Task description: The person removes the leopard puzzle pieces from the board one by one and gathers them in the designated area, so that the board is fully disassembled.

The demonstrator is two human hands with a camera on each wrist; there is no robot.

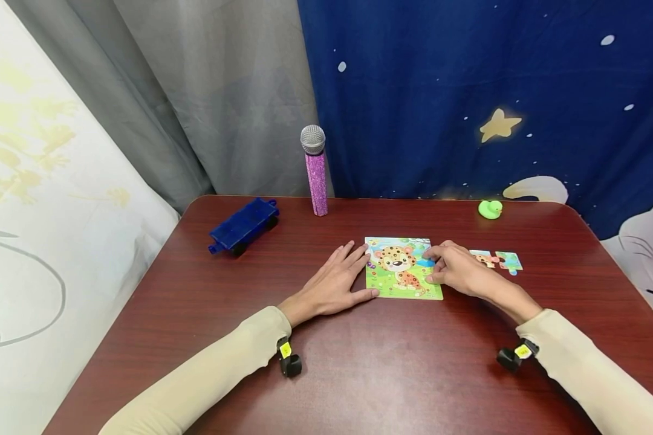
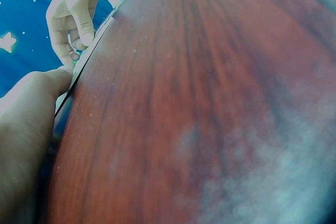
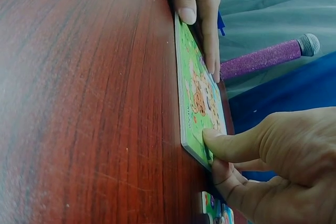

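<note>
A square jigsaw puzzle (image 1: 397, 269) with a spotted leopard cub on green grass lies flat on the table. Along its left side rests my left hand (image 1: 334, 284), fingers spread and fairly straight, the thumb on the lower left corner. My right hand (image 1: 457, 269) is at the puzzle's right side. Its thumb and curled fingers pinch a puzzle piece (image 1: 425, 263) there, blue where it shows and mostly covered by the fingers. Just right of this hand lie two loose puzzle pieces (image 1: 508, 261), partly behind the hand.
A blue toy wagon (image 1: 245, 225) stands at the back left of the brown table (image 1: 402, 362). Beside it, a microphone with a sparkly pink handle (image 1: 317, 181) stands upright near the back edge. A green toy duck (image 1: 490, 209) sits at the back right. Curtains hang behind the table.
</note>
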